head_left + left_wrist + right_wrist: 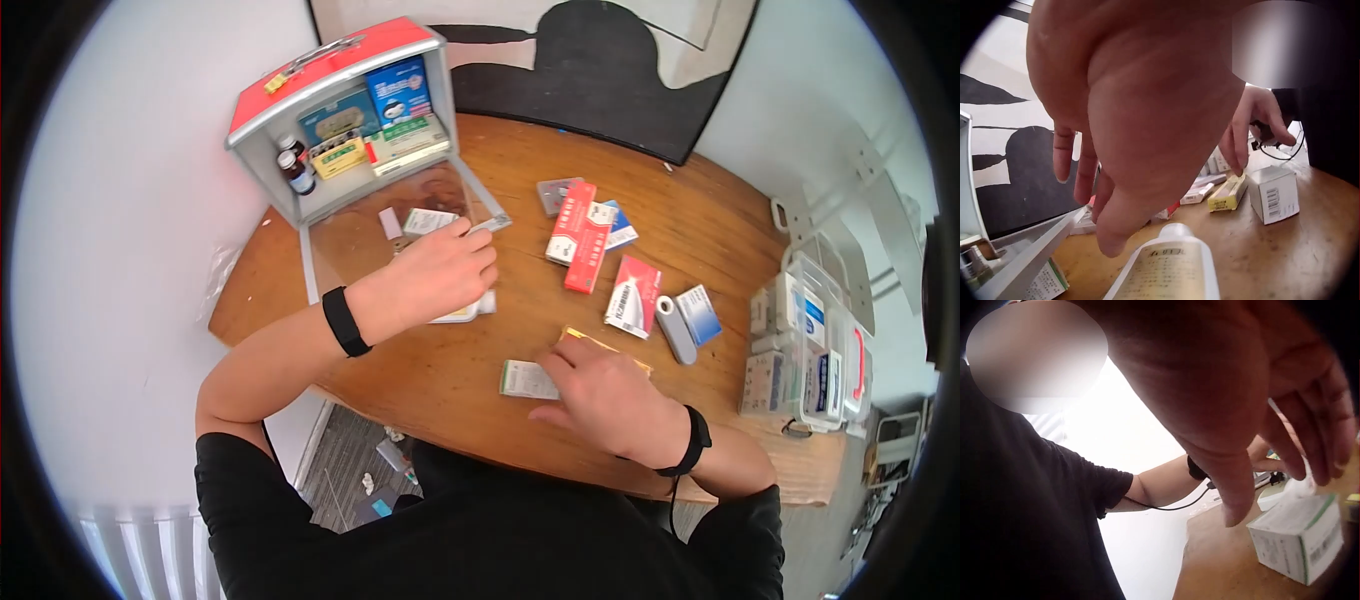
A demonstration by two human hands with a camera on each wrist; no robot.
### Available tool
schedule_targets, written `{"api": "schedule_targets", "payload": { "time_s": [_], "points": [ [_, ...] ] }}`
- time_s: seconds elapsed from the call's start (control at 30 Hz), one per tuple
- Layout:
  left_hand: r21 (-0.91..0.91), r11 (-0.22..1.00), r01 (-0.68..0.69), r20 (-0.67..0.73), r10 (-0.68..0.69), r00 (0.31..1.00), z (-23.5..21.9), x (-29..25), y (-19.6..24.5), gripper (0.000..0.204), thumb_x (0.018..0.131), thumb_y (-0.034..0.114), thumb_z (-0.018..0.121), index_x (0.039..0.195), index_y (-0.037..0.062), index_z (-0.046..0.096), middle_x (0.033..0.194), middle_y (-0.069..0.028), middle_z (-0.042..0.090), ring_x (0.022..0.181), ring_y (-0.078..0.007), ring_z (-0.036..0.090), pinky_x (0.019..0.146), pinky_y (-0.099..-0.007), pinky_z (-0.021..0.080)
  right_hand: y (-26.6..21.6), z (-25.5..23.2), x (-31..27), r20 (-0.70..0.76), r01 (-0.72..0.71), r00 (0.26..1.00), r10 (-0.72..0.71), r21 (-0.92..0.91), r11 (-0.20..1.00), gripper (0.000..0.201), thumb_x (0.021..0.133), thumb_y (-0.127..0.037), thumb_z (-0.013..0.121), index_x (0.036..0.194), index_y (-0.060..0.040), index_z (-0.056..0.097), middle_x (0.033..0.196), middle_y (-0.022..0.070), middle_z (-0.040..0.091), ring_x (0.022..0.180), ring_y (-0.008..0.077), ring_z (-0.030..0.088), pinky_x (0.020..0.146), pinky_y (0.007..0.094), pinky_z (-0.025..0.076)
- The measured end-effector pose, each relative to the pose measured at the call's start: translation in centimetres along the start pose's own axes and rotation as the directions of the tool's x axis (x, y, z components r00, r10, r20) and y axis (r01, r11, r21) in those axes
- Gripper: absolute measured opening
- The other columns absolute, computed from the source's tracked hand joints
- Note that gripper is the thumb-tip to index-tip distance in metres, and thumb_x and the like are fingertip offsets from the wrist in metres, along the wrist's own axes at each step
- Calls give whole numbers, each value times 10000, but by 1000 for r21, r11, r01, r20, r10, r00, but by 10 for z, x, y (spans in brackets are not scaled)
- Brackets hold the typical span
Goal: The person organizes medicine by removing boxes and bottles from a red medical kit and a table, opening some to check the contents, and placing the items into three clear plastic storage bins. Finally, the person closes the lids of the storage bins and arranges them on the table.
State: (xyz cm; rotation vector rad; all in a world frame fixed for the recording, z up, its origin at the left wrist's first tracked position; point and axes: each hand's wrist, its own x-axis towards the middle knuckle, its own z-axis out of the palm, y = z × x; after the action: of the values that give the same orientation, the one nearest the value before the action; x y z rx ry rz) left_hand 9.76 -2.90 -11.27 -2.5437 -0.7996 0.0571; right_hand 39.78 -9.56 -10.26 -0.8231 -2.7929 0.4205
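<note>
My left hand (435, 275) (1141, 119) hovers over the lowered clear door (350, 245) of the red case, its fingers loosely bent and holding nothing. Below it lies a white bottle (487, 302) (1166, 269), mostly hidden by the hand in the head view. A small white-green box (432, 221) is on the door beyond my fingers. My right hand (610, 400) (1229, 394) hangs over a white-green box (526, 379) (1297, 540) and a yellow box (575, 335) (1229, 192), fingers relaxed; in the right wrist view nothing is in its grasp.
The red case (330, 70) at the back left holds boxes and brown bottles (296, 172). Red-white boxes (632, 295), a blue-white box (699, 314) and a grey device (676, 332) lie right of centre. A clear bin (805, 350) stands at the right edge, a monitor (600, 80) behind.
</note>
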Motion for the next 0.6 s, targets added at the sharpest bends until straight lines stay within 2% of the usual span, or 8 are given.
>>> {"api": "schedule_targets", "payload": {
  "time_s": [0.17,0.23,0.27,0.3,0.37,0.5,0.53,0.6],
  "points": [
    [101,991,-91,14,90,996,26,21,-15,150,864,185,687,935,73,757,1053,-57,749,1221,-257,629,1056,-384,466,-5,-8,-47,-89,-59,994,58,-15,998,483,867,-291,887,1154,26,662,1044,177,673,1015,373,697,857,452,603],
    [212,969,-127,162,94,982,30,30,-14,214,880,188,677,1002,58,796,1125,-90,786,1345,-296,598,1185,-430,415,0,-14,-75,-102,-139,985,141,26,990,492,878,-281,881,1186,26,653,1040,176,668,998,383,695,833,462,605],
    [300,944,-136,275,50,960,31,33,-9,282,902,192,663,1083,48,825,1179,-91,803,1419,-328,558,1283,-468,330,4,-16,-85,-74,-196,977,200,52,979,494,896,-280,872,1216,22,649,1041,180,666,968,396,692,815,472,605],
    [282,949,-144,279,62,958,32,36,-3,282,902,192,663,1083,48,825,1179,-91,803,1419,-328,558,1283,-468,330,8,-15,-93,-62,-208,975,212,62,976,494,896,-280,872,1216,22,649,1041,180,666,968,396,692,815,472,605],
    [522,810,-268,422,28,906,28,41,-1,330,920,213,650,1132,46,840,1215,-69,808,1456,-343,534,1319,-483,284,15,-10,-99,-119,-194,971,205,97,976,497,898,-278,875,1219,21,641,1037,184,667,937,410,690,798,487,603],
    [485,821,-301,479,39,877,25,41,2,258,903,233,656,946,132,890,1097,-54,837,1450,-349,547,1374,-525,201,13,6,-77,-162,-101,979,125,149,984,624,876,-271,898,1340,38,615,1179,210,672,1108,407,690,893,468,612],
    [377,893,-246,478,40,878,40,40,0,231,869,247,668,855,162,883,1045,-57,844,1441,-359,558,1398,-543,160,13,11,-72,-179,-67,979,95,156,985,624,876,-271,898,1340,38,615,1179,210,672,1108,407,690,893,468,612],
    [493,834,-246,413,24,910,29,35,5,219,838,262,682,850,165,878,1061,-29,851,1491,-361,525,1400,-583,141,11,25,-49,-232,-12,972,26,59,998,708,871,-275,901,1414,50,586,1299,227,641,1232,402,662,965,455,606]
  ]
}}
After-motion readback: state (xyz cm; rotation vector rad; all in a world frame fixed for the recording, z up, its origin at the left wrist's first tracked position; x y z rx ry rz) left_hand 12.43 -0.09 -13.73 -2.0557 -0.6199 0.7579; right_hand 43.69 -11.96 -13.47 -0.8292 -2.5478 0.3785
